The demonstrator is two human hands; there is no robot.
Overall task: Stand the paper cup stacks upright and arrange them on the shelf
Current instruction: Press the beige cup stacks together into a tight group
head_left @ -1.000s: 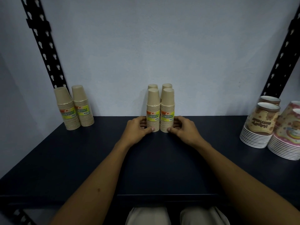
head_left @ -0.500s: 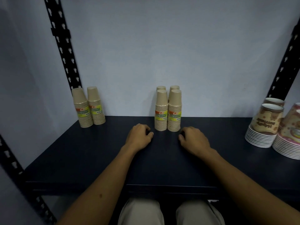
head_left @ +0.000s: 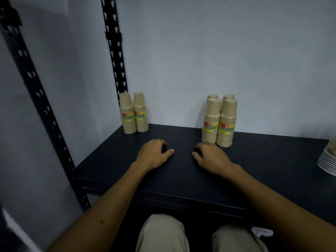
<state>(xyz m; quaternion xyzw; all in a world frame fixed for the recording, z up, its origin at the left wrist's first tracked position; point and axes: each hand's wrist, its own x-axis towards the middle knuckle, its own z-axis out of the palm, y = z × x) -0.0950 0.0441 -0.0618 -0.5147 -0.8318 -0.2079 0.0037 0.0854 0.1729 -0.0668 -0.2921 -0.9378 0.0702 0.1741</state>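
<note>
Several tan paper cup stacks with yellow labels stand upright in a tight cluster (head_left: 219, 122) at the back of the dark shelf (head_left: 181, 171). Two more upright stacks (head_left: 134, 113) stand in the far left corner by the wall. My left hand (head_left: 154, 153) rests palm down on the shelf, fingers curled, holding nothing. My right hand (head_left: 211, 157) lies palm down just in front of the cluster, near the front left stack but apart from it, also holding nothing.
A black perforated upright (head_left: 113, 46) rises behind the left stacks and another (head_left: 34, 84) stands at the shelf's front left corner. A pile of white plates (head_left: 327, 160) sits at the right edge. My knees show below the shelf's front edge.
Both hands let go of the middle cluster and drew back toward me onto the shelf. The camera turned left, so the stacks now sit further right in view.
</note>
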